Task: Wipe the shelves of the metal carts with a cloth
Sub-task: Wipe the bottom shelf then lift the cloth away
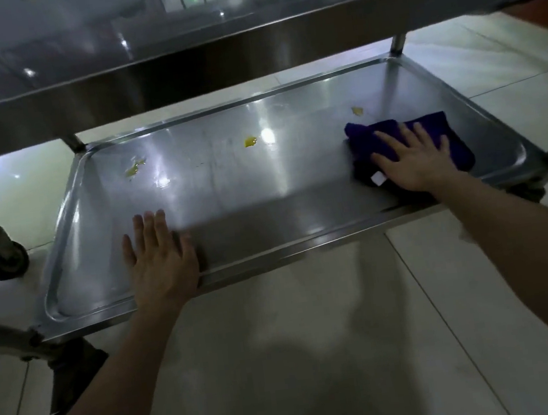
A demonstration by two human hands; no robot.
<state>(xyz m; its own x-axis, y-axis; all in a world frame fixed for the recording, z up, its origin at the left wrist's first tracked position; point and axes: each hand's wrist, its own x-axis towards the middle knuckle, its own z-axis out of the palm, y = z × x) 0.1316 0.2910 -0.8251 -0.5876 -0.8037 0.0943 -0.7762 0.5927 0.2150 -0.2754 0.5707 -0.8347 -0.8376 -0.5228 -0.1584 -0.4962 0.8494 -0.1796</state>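
The metal cart's bottom shelf (229, 192) is a shiny steel tray with a raised rim. A folded purple cloth (378, 141) lies at its right end, and my right hand (413, 159) presses flat on it with fingers spread. My left hand (159, 252) rests flat on the shelf near the front rim, left of centre, holding nothing. Three yellow smears mark the shelf: one at the back left (135, 169), one in the middle (250, 141), one at the back right (357, 111) just beyond the cloth.
The shelf above (180, 70) overhangs the back of the bottom shelf. Corner posts (397, 42) stand at the back, and a caster wheel (4, 259) sticks out at the left. Pale tiled floor (316, 340) surrounds the cart.
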